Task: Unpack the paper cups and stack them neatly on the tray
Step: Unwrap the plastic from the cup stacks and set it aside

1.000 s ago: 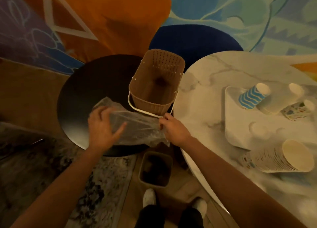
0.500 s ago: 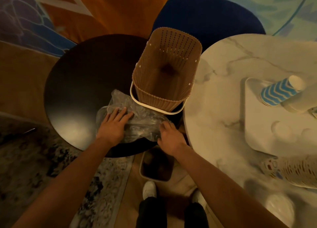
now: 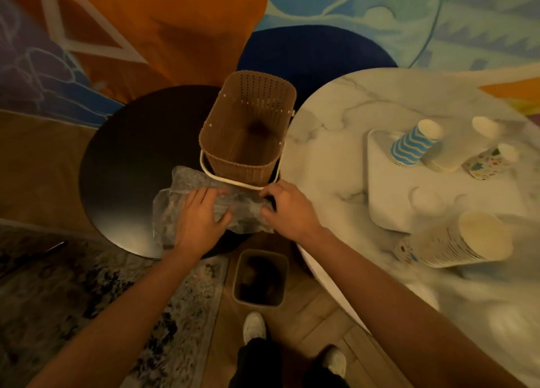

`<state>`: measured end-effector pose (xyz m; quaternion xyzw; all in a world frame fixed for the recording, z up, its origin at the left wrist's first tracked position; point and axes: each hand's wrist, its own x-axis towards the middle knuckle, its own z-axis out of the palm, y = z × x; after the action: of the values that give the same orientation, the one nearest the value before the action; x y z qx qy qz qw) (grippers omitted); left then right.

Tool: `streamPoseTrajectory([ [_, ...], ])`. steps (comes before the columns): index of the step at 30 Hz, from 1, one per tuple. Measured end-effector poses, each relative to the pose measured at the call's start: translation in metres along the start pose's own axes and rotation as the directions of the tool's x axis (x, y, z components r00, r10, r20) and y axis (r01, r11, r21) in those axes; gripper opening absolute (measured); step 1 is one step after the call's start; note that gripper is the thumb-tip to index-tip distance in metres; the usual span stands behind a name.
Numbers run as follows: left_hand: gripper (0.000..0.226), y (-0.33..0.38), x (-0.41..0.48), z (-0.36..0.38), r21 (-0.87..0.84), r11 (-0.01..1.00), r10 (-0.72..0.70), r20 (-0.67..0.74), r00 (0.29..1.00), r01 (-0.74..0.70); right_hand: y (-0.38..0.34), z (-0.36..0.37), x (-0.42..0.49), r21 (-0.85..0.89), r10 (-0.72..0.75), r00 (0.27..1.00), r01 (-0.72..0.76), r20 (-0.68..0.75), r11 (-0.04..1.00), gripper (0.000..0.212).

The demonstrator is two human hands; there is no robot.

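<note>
Waste bin (image 3: 258, 279): on the floor at 6 o'clock, beyond the shoes.
Left hand (image 3: 198, 215): fingers straight, palm pressing flat on the clear plastic bag (image 3: 187, 180).
Right hand (image 3: 287, 209): fingers curled on the bag's 3 o'clock end, holding it.
Bag's place: crumpled on the black round table (image 3: 131, 154), at 6 o'clock of the wicker basket (image 3: 239, 171).
Loose cup stack (image 3: 467, 238): lying sideways on the marble table (image 3: 336, 119), at 5 o'clock of the tray (image 3: 385, 183).
Tray load: blue-striped cups (image 3: 412, 145), plain white cups (image 3: 455, 151) and patterned cups (image 3: 485, 164) towards its 1 o'clock corner.
</note>
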<state>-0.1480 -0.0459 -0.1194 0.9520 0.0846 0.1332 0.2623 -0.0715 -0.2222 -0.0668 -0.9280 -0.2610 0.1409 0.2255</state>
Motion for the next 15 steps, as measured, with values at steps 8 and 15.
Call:
streamPoseTrajectory([
  [8,0.063,0.152,-0.023,0.023,-0.249,0.955,0.192,0.097,0.977,-0.163,0.045,-0.095,-0.075,0.109,0.042,0.958,-0.012,-0.284,0.994,0.022],
  [15,0.096,0.272,-0.033,0.077,-0.507,0.861,0.079,0.201,0.976,0.034,0.101,-0.173,-0.149,0.13,0.063,0.906,-0.009,-0.418,0.991,0.025],
])
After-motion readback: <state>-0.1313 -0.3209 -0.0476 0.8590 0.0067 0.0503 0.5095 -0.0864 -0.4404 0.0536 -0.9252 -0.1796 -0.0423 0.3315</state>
